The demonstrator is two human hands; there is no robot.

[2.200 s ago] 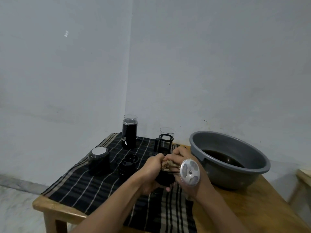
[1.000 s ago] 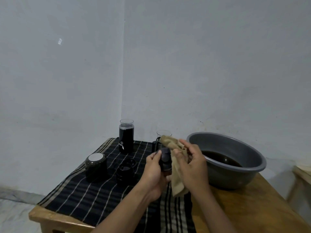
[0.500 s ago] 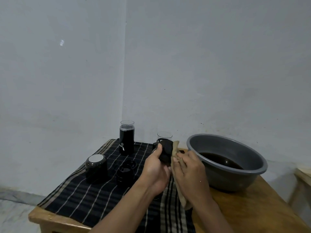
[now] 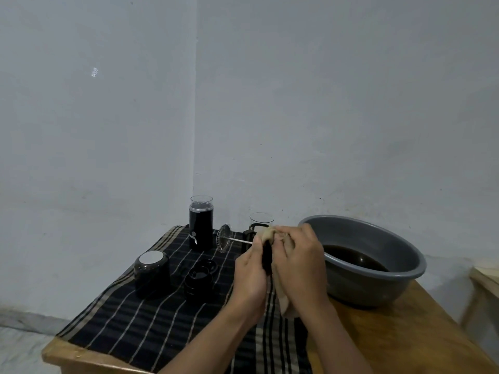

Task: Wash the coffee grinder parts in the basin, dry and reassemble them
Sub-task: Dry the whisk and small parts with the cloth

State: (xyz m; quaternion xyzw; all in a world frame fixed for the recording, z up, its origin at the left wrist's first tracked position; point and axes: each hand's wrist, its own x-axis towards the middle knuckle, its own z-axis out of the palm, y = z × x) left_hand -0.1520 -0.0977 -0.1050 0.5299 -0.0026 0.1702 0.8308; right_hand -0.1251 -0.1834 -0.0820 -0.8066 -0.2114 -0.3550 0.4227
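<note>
My left hand (image 4: 249, 268) grips a black lid (image 4: 267, 259) whose thin metal rod ends in a round mesh plunger disc (image 4: 224, 238) pointing left. My right hand (image 4: 297, 261) presses a beige cloth (image 4: 283, 300) against the lid; the cloth hangs down below my palm. Both hands hover over the striped black cloth (image 4: 129, 322), just left of the grey basin (image 4: 378, 268), which holds dark water. On the striped cloth stand a black grinder body with a clear cap (image 4: 201, 222), a black cup with a white top (image 4: 151, 273) and a black ring-shaped part (image 4: 198, 279).
A glass beaker in a black frame (image 4: 260, 222) stands behind my hands. The wooden table (image 4: 405, 341) ends close at the front and left. A second wooden surface (image 4: 486, 276) shows at the right edge. Walls meet in a corner behind the table.
The lid has been turned, so its rod and mesh disc now stick out to the left. The beige cloth stays wrapped around the lid under my right hand.
</note>
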